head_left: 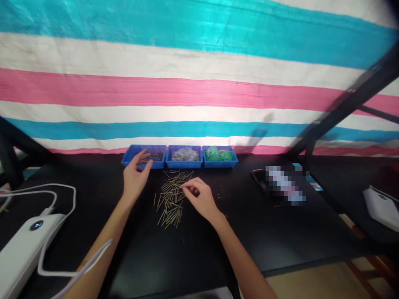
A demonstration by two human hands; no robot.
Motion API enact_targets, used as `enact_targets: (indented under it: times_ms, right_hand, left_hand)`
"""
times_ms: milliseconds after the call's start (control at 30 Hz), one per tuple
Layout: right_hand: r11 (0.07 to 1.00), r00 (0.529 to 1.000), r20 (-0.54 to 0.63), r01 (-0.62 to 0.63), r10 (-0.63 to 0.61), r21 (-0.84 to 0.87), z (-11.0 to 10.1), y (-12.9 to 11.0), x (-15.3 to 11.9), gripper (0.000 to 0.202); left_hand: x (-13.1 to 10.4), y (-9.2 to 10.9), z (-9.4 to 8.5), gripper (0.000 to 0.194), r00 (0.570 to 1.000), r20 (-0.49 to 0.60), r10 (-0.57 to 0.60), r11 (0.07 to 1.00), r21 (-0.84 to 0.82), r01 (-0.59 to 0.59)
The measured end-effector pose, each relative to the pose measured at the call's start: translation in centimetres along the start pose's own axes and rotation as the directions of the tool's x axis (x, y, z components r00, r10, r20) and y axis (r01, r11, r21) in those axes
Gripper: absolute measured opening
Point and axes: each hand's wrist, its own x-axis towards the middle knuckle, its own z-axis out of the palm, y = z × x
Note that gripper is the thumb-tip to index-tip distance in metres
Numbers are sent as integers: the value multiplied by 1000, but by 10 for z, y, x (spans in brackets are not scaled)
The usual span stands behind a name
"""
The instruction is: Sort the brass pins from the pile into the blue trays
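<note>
At the centre of the frame we see a loose pile of thin gold-coloured metal pins [171, 195] scattered on the black table top [193, 249]. The pins lie crossed at many angles, spreading from just below the trays down toward the lower middle of the frame.

The right hand [201, 198] rests at the right edge of the pile, thumb and forefinger pinched narrowly together at the pins; we cannot tell whether a pin is held between them. The left hand [134, 176] hovers above the table at the upper left of the pile, fingers loosely spread and holding nothing, fingertips at the front rim of the left blue plastic tray [129, 159].

Three trays stand side by side, touching, against the striped backdrop. The left blue plastic tray contains dark thin parts. The middle blue plastic tray [183, 165] contains a heap of grey-clear pieces. The right blue plastic tray [220, 163] contains green pieces.

At the lower left lies a white box-shaped device [21, 249] with a white cable [59, 191] looped beside it. A second white device [382, 205] sits at the right edge.
</note>
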Motion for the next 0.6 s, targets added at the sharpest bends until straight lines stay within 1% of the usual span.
enact_targets:
  times_ms: [67,100,167,233,300,333,367,400,467,533,600]
  right_hand:
    - [1000,1000,-3,-13,13,-26,0,3,1,15]
    - [999,1000,-10,-20,20,-44,0,5,2,15]
    - [995,999,-39,-25,22,-97,-3,7,3,15]
    - [986,997,-83,-23,10,-163,-8,10,5,15]
    - [974,989,-147,-37,4,-223,-15,14,7,16]
    - [968,983,-181,-53,7,-246,-19,16,8,16]
    - [962,977,-214,-72,15,-262,-23,18,9,16]
    - [958,970,-243,-91,23,-273,-26,19,10,16]
    - [951,962,-272,-118,38,-286,-29,22,11,17]
    - [948,965,-259,-124,46,-294,-28,23,11,18]
    - [946,975,-215,-116,50,-304,-22,22,9,17]
  left_hand:
    - [-14,6,1,45,989,83,121,989,75,-128]
    - [-22,9,2,41,971,141,195,970,118,-212]
    - [-37,14,5,37,908,287,304,912,188,-365]
    - [-46,16,8,40,827,440,350,858,205,-472]
    - [-48,14,9,42,757,531,382,815,192,-546]
    - [-47,11,9,42,733,549,401,798,185,-574]
    - [-45,7,8,41,722,549,421,782,185,-596]
    - [-42,3,8,40,721,534,441,769,189,-610]
    - [-37,-4,6,40,740,503,447,757,228,-613]
    - [-34,-7,5,39,757,479,445,747,268,-608]
    - [-35,-8,5,38,756,503,419,739,295,-606]
